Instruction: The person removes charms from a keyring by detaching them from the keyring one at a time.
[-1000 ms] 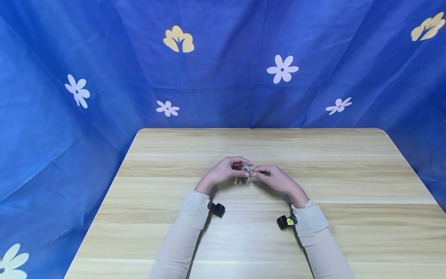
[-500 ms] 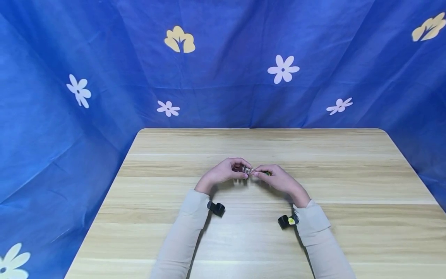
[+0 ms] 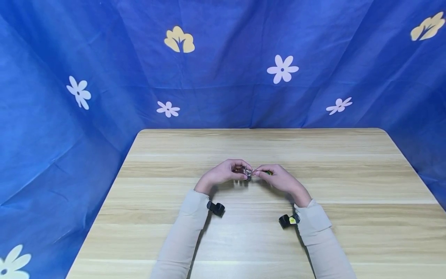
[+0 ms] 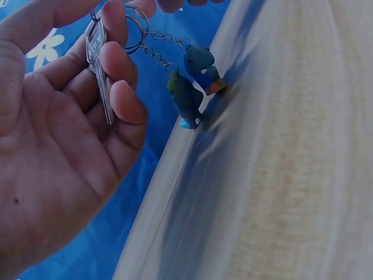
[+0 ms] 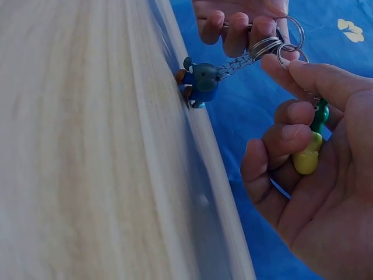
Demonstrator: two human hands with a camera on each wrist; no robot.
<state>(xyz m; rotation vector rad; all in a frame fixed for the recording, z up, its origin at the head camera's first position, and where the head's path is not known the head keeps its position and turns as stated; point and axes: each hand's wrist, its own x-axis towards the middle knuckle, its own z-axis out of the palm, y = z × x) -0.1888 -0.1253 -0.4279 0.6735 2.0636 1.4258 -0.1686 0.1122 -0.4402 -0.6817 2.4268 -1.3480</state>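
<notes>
My left hand [image 3: 222, 172] grips a bunch of split key rings [image 5: 267, 48] by its fingertips, with a metal key [image 4: 100, 64] lying along its curled fingers. From those rings two small figure charms hang on short chains: a blue figure [image 4: 201, 61] with orange feet and a bluish-green figure [image 4: 185, 100]. Facing it, my right hand [image 3: 278, 180] pinches a separate-looking ring [image 5: 293, 53] between thumb and forefinger, right at the bunch. A green and yellow figure charm [image 5: 309, 149] on that ring's chain rests against the right hand's curled fingers.
Both hands are low over a light wood-grain table [image 3: 244, 240]. A blue curtain [image 3: 223, 77] with white flowers and yellow trees hangs behind it and along the sides. Each wrist wears a small black camera [image 3: 218, 209] on a strap.
The right hand has shifted very slightly to the right. The rings between the fingertips have turned a little, and both hands keep their hold.
</notes>
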